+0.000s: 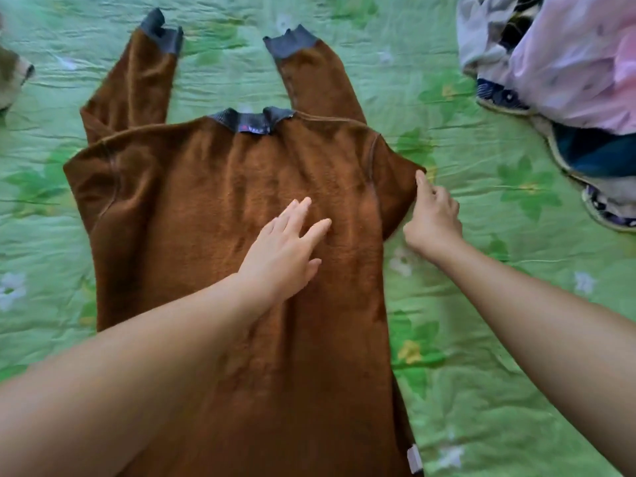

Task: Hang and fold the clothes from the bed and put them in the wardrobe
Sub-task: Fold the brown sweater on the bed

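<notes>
A brown fleece top (192, 208) with grey cuffs and a grey collar lies spread flat on the green floral bedsheet (481, 339). Both sleeves are folded upward past the collar. My left hand (285, 249) rests flat on the middle of the top, fingers apart. My right hand (432, 215) pinches the right shoulder edge of the top between thumb and fingers.
A pile of other clothes (564, 70), pink, white and dark blue, lies at the upper right of the bed. A furry brown item (13, 77) shows at the left edge. A white label (414, 459) sticks out at the top's lower right hem.
</notes>
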